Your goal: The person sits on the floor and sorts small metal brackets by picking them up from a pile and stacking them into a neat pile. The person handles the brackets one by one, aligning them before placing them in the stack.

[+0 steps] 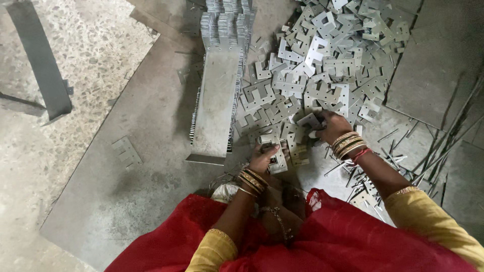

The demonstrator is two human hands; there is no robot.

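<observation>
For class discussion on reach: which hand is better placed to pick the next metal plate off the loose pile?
Probably the right hand: it already rests on the loose pile, touching a plate. The left hand is busy holding a small stack of plates.

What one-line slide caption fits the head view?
Left hand holds stacked metal plates; right hand reaches into loose pile.

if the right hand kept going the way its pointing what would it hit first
The right hand points up and left into the loose pile of flat metal stampings. It already touches one piece, so it would likely meet more of the pile first, though depth is unclear.
</observation>
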